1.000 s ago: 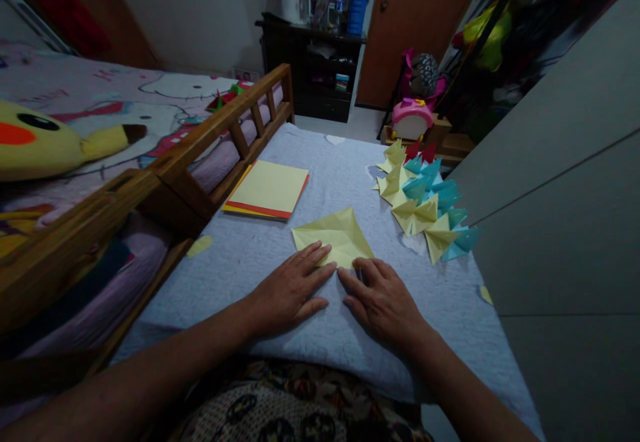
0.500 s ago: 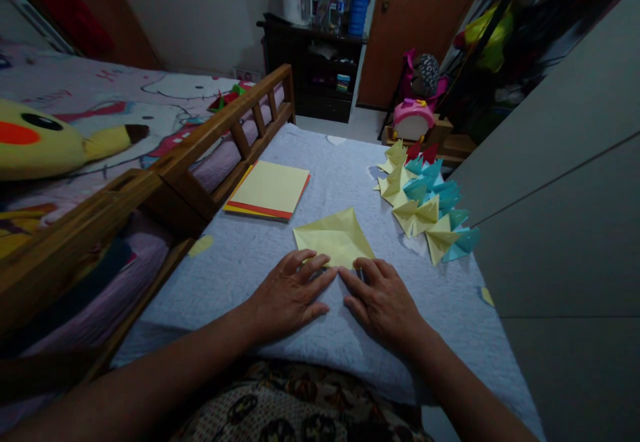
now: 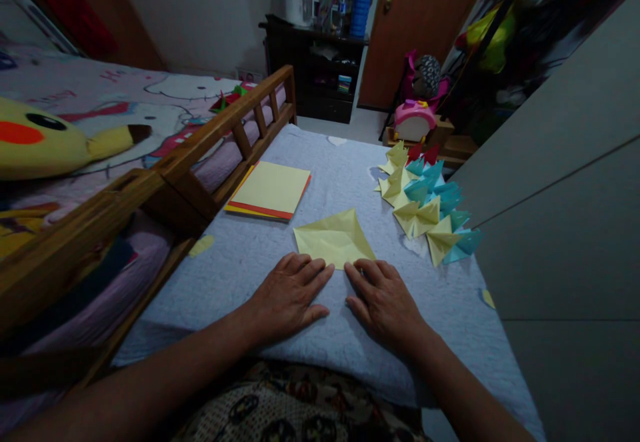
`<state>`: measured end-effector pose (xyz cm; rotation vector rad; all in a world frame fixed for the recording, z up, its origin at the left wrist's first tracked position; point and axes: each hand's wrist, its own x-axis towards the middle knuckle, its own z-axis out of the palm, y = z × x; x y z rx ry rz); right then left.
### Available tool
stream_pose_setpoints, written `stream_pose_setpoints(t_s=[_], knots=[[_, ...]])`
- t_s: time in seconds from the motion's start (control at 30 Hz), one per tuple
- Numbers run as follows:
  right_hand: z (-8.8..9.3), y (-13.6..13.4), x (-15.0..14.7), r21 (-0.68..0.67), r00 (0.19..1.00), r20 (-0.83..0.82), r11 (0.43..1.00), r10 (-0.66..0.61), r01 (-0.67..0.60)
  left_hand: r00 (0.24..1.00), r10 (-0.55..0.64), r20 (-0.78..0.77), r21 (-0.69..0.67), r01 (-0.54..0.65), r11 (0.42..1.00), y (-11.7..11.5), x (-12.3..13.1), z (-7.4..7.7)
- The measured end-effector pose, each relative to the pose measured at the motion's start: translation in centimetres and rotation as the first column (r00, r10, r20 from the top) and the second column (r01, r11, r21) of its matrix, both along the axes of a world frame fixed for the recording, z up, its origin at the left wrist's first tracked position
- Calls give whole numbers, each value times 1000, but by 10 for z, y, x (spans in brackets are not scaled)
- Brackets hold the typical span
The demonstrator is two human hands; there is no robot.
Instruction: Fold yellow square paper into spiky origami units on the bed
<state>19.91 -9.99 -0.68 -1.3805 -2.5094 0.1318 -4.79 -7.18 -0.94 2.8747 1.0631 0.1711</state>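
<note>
A pale yellow sheet of origami paper [image 3: 336,237], partly folded, lies flat on the cloth-covered surface [image 3: 345,169] in front of me. My left hand [image 3: 290,295] rests with its fingertips on the left part of the paper's near edge. On the right part of that edge lie the fingertips of my right hand [image 3: 383,299]. Both hands are palm down with fingers stretched out and thumbs apart, and neither grips the paper. The fingers cover much of the near fold.
A stack of square paper [image 3: 273,189], pale yellow over orange and yellow, lies at the left. Folded yellow paper pieces [image 3: 417,215] and blue ones [image 3: 427,182] stand along the right edge. A wooden rail [image 3: 225,129] borders the left side, with a yellow plush toy [image 3: 45,139] beyond it.
My hands have slid slightly apart along the paper's near edge, the left fingertips leftward and the right ones rightward. The paper stays in place.
</note>
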Motion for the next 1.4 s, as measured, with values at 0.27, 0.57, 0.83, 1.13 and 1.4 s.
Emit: stream_pose_setpoints(t_s=[0.27,0.57,0.83,1.13,1.4], knots=[[-1,-1,2,8,999,40,1000,9,-9,1000,10,5,-21,-10,1000,-2,2,-2],[0,1,1,-30,998,59,999,22,-20,999,-33,14,22,32,999,-3,7,3],[-2,0,3,-60,998,59,998,26,-22,995,-101,6,-17,101,995,2,9,-4],[-3,1,2,-79,998,56,997,21,-16,997,-80,6,3,80,997,-2,9,-4],[-3,1,3,-83,999,51,996,20,-15,998,-65,-1,-22,65,998,1,12,2]])
